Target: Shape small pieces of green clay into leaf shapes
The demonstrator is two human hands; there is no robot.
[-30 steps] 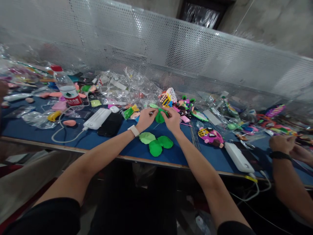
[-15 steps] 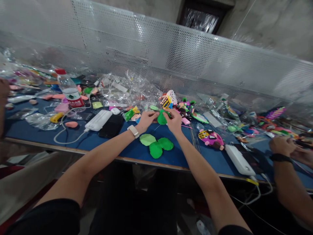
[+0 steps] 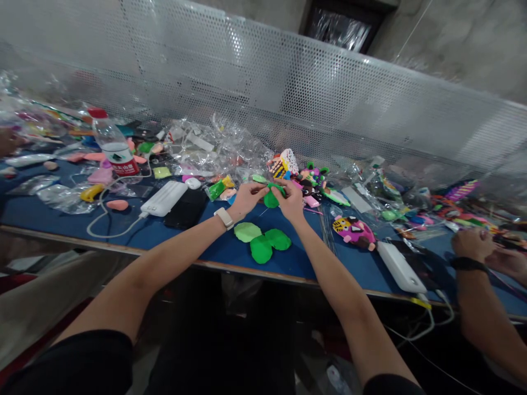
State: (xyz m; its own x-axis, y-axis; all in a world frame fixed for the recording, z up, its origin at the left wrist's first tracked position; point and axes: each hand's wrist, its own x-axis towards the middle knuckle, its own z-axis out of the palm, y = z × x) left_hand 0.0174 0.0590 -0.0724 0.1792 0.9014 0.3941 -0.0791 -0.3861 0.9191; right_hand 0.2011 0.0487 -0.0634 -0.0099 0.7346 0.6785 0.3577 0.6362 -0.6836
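Between my two hands is a thin green piece of modelling clay, held up above the blue table. My left hand, with a pale band on its wrist, pinches its left edge. The fingers of my right hand are closed on its right side and partly cover it. A thin wire or stick seems to stick out below the piece. Nearer to me lie three flat clay rounds: a light green one, a dark green one and another dark green one, edges touching or overlapping.
A white power bank lies by a black phone on the left, with a red-capped bottle behind. At right are a pink clay figure and another power bank. A co-worker's hands work at far right.
The green clay piece has tilted and folded a little between my fingers, so less of its face shows. Both hands stay nearly in place, and the rounds on the table lie as before.
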